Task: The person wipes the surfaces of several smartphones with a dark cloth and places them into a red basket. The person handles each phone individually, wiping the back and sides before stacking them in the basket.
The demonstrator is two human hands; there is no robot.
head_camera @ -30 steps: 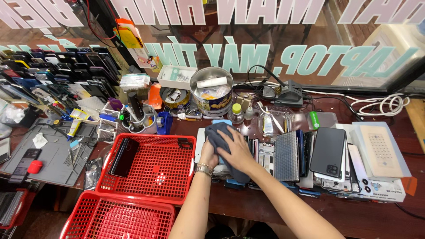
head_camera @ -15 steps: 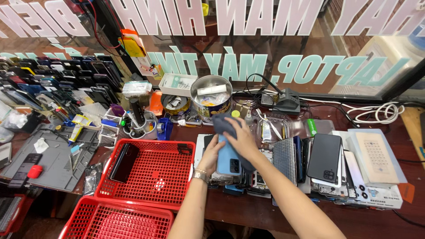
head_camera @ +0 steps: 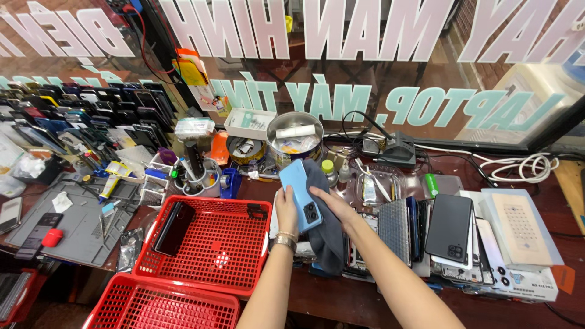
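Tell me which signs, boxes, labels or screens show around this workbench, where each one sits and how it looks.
Window sign: large white and teal letters across the glass, behind the bench.
Small box: white with green, at the back beside the metal bowl.
Flat white box: far right, tan panel on its lid.
Blue phone: back facing up, between left hand and right hand.
Dark phone: screen off, in the red basket.

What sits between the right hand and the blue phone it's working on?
In the head view, a dark grey cloth lies between the right hand and the light blue smartphone, which the left hand grips.
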